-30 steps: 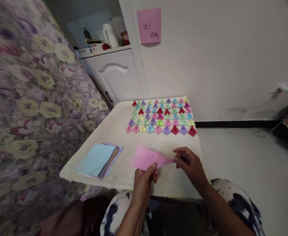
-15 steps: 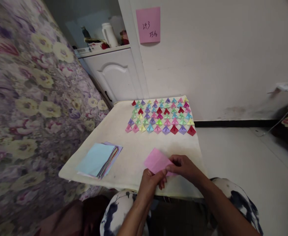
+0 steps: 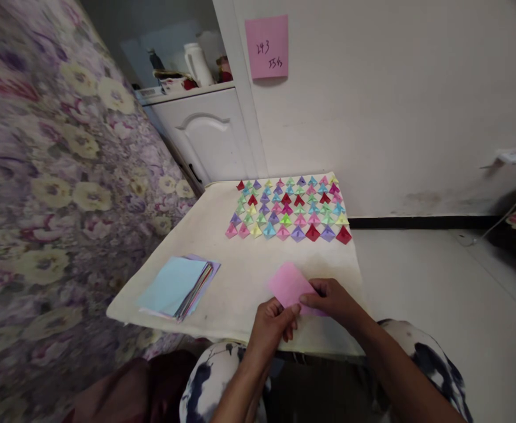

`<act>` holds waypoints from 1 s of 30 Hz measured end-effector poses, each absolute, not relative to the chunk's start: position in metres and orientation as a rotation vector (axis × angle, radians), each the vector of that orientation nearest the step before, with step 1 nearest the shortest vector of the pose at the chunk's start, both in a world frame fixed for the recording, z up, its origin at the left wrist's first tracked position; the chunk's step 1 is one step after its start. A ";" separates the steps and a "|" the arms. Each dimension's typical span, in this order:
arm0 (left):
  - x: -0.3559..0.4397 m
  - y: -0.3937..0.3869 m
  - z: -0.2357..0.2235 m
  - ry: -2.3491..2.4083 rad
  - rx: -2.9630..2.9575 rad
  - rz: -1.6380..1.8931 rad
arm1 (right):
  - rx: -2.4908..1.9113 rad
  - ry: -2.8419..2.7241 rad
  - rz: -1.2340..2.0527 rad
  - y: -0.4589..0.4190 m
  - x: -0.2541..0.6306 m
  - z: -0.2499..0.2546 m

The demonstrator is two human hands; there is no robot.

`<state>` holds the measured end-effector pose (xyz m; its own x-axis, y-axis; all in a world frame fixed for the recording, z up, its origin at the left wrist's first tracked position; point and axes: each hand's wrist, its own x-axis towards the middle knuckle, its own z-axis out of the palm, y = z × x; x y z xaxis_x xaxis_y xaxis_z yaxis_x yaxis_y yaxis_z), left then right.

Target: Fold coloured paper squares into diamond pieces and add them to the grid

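Note:
A pink sheet of paper (image 3: 290, 285) is held between my two hands over the near edge of the table. My left hand (image 3: 272, 324) pinches its lower edge between thumb and fingers. My right hand (image 3: 329, 298) grips the right side, its thumb lying on top of the paper. Part of the sheet is hidden behind the fingers. Further back on the table, small folded paper pieces (image 3: 285, 219) in many colours stand in several rows.
A stack of coloured paper (image 3: 174, 285) with a light blue sheet on top lies at the left of the cream-covered table (image 3: 187, 229). Behind stand a white cabinet (image 3: 214, 129) and a wall with a pink note (image 3: 267, 47). A floral curtain (image 3: 73, 194) hangs at the left.
The pink paper has shifted slightly to the right and turned a little in my hands. My left hand has changed its hold slightly; my right hand has barely moved.

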<state>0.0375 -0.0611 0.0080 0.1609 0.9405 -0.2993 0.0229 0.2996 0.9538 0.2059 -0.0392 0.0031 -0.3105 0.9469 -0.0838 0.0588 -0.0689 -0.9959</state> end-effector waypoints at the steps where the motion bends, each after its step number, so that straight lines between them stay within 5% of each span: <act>1: 0.037 -0.061 0.007 1.215 1.075 0.862 | -1.134 -1.439 1.490 -0.039 0.206 0.003; 30: 0.035 -0.059 0.016 0.940 0.696 1.112 | -1.065 -1.532 1.571 -0.044 0.203 -0.002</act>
